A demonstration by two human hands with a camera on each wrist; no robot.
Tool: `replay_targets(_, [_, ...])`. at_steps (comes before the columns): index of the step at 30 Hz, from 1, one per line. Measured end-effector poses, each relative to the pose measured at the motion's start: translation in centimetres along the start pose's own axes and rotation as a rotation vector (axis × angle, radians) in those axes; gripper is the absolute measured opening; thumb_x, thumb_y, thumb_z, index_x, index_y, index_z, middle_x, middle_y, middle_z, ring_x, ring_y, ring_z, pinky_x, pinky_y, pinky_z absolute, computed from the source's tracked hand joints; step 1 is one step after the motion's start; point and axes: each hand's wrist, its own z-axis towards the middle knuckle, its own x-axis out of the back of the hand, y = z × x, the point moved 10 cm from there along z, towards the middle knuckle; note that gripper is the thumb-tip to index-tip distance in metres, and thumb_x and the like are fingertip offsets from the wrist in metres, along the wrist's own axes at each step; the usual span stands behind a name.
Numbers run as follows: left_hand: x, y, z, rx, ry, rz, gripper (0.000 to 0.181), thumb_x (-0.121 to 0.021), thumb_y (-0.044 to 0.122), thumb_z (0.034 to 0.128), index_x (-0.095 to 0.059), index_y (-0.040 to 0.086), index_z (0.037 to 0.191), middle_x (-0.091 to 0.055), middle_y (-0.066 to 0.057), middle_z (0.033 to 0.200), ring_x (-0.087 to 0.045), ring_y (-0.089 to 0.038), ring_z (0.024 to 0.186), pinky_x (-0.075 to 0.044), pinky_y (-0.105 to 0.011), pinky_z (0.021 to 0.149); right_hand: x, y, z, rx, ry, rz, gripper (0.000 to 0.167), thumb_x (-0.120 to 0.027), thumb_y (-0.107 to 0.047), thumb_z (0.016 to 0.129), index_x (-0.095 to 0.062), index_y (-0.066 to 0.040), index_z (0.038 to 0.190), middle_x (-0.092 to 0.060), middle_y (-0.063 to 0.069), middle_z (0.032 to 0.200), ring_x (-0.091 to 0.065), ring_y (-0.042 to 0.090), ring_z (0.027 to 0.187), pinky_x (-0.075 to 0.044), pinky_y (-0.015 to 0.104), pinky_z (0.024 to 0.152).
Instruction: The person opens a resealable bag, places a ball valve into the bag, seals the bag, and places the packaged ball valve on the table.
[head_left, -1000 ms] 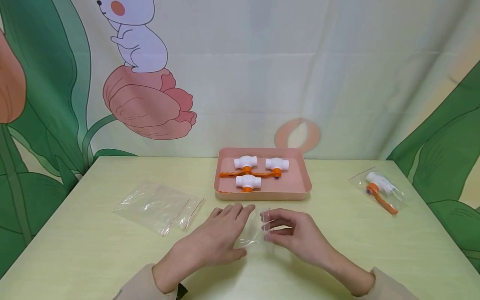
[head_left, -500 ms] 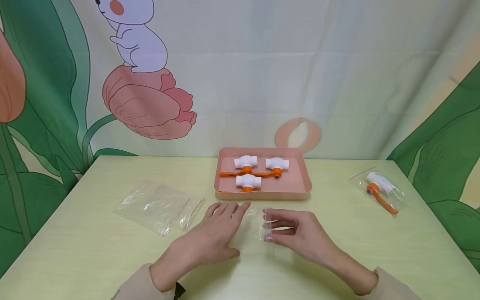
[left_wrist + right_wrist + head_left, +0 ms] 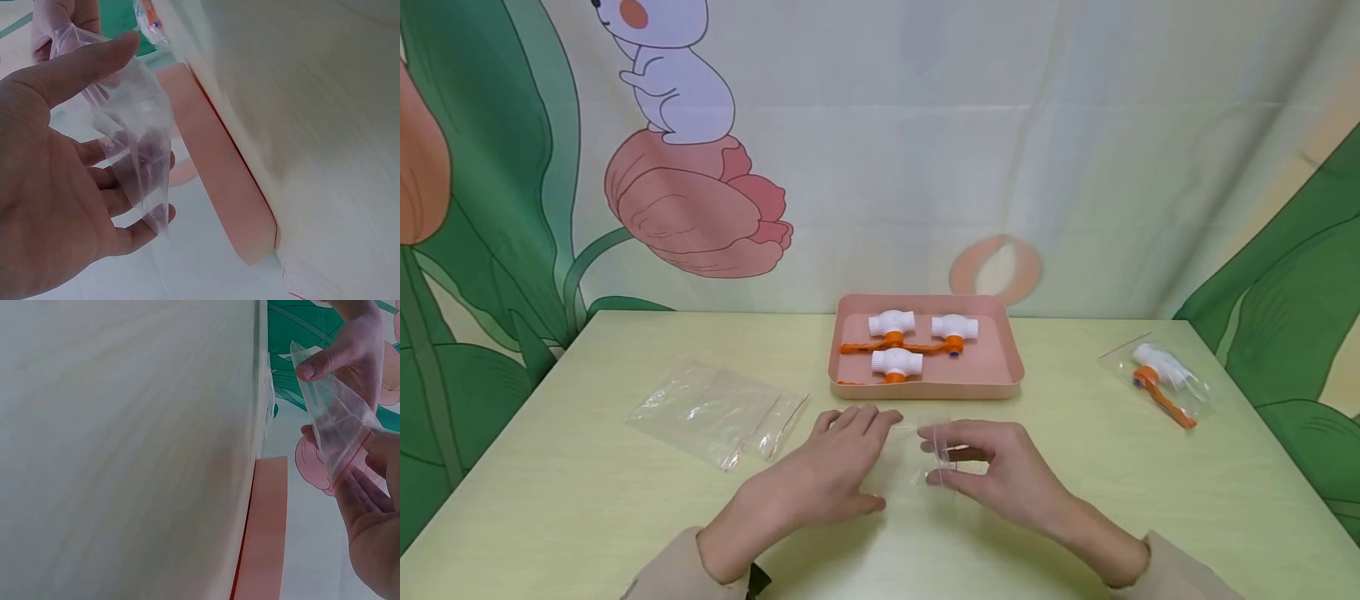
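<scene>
A clear zip bag (image 3: pixel 936 454) is held off the table between the two hands. My right hand (image 3: pixel 1007 475) holds it at its mouth end; the red zip line crosses near those fingers in the right wrist view. My left hand (image 3: pixel 820 479) is at the opposite end of the bag. In the left wrist view its thumb lies along one side of the bag (image 3: pixel 140 119), while the spread, mostly straight fingers touch it from the other side. No object shows inside the bag. Whether the right fingertips are inside its mouth, I cannot tell.
Behind the hands stands a pink tray (image 3: pixel 985 388) with three white ball valves (image 3: pixel 897 363) with orange handles. Several flat zip bags (image 3: pixel 703 408) lie at the left. A bagged ball valve (image 3: pixel 1161 371) lies at the right. A printed curtain (image 3: pixel 880 167) hangs behind the table.
The bag has shifted and changed shape slightly between the hands. My left hand has drawn a little to the left; my right hand has moved only slightly. The tray and other bags stay put.
</scene>
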Motion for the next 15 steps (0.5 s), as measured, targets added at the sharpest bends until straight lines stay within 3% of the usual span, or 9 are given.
replay_targets(10, [-0.2,-1.0,-0.2,0.07,-0.059,-0.075,0.073,-0.086,0.021,0.083,-0.045,0.001,0.14,-0.051,-0.008,0.124,-0.048,-0.03,0.124,-0.034,-0.054,0.107,0.0,0.3,0.0,-0.015,-0.056,0.021,0.054,-0.089,-0.013,0.08,-0.07,-0.009,0.131,-0.074,0.001,0.118,-0.072,0.032,0.103,-0.058,0.034,0.087])
replay_targets(15, [-0.6,-1.7,-0.3,0.117,-0.107,-0.093,0.086,-0.089,0.028,0.0818,-0.04,0.001,0.147,-0.049,-0.011,0.131,-0.044,-0.033,0.13,-0.031,-0.055,0.112,-0.1,0.7,-0.1,-0.036,-0.074,0.029,0.055,-0.088,-0.016,0.082,-0.069,-0.008,0.132,-0.073,0.006,0.121,-0.071,0.032,0.104,-0.058,0.035,0.088])
